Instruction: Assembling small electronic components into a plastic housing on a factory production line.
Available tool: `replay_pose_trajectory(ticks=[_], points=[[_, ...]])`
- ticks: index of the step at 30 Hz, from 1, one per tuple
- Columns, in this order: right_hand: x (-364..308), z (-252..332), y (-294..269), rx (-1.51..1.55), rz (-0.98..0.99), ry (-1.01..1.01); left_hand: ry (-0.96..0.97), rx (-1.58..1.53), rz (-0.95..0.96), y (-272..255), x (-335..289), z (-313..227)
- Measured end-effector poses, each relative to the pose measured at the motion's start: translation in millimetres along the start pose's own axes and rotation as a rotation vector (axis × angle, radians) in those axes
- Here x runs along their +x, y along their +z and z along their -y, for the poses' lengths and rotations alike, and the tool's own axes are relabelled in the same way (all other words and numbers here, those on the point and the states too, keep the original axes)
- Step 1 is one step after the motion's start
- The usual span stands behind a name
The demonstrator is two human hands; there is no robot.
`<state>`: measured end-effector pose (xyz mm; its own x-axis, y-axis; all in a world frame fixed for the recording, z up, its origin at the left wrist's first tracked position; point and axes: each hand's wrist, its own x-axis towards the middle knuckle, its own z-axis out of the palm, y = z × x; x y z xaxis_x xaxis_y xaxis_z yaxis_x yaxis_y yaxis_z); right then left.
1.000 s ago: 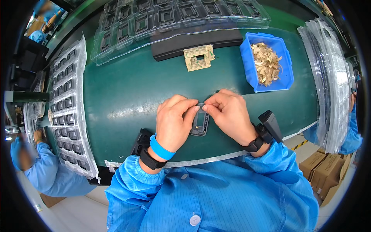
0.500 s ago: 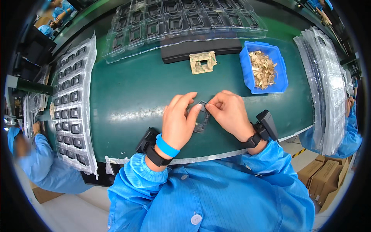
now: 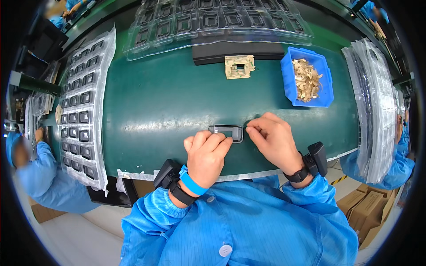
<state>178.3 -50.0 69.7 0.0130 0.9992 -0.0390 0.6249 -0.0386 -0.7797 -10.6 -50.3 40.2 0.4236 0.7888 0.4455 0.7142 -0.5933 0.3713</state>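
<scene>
From where I stand, the worker's left hand (image 3: 206,156) steadies a small dark grey rectangular frame (image 3: 237,133) on the green surface (image 3: 168,97), close in front of the body. The frame lies with its long side running left to right. The left grip pinches its near side, fingers bent over the left part and thumb toward the middle.

The right hand (image 3: 277,142) is just beside the frame's right end, its grip closed, thumb and forefinger pressed together at the tips; whether something thin sits between them is too small to tell. A blue band (image 3: 191,182) circles the left wrist.

Farther back, a cream-coloured stack (image 3: 230,71) with a rectangular opening sits at the near edge of a long black block (image 3: 211,54). Beyond it is a clear tray (image 3: 177,43) of dark frames. Right of the stack stands a blue bin (image 3: 289,86) with curled pale scraps (image 3: 307,82) inside.

Another tray (image 3: 99,133) holding dark frames lies along the left side, and piled clear trays (image 3: 375,106) stand at the right. Past the left tray sits a co-worker (image 3: 49,177) in blue.
</scene>
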Motion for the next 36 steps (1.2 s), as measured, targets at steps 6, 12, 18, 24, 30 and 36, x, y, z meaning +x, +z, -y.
replay_pose_trajectory(ticks=[6, 12, 18, 24, 30, 36], points=[[-3.7, -8.1, 10.8, -0.235, -0.010, -0.412, -0.010, 0.027, 0.011, 0.7, -5.9, -1.2], [-4.9, -9.6, 10.9, -0.340, 0.059, -0.518, -0.043, 0.041, -0.008, 3.1, -9.9, -4.8], [2.9, -2.7, 9.3, -0.230, 0.098, -0.451, 0.016, 0.049, 0.027, 2.9, -9.5, -0.7], [41.5, 12.6, 14.7, -0.182, 0.199, -0.552, 0.081, 0.046, 0.032, -3.9, -9.8, 5.7], [60.1, 28.5, 16.7, -0.363, 0.419, -0.672, 0.121, -0.027, 0.032, -5.3, -12.1, 10.5], [72.2, 36.7, 15.8, -0.532, 0.499, -0.831, 0.114, -0.027, 0.040, -5.4, -12.3, 10.5]])
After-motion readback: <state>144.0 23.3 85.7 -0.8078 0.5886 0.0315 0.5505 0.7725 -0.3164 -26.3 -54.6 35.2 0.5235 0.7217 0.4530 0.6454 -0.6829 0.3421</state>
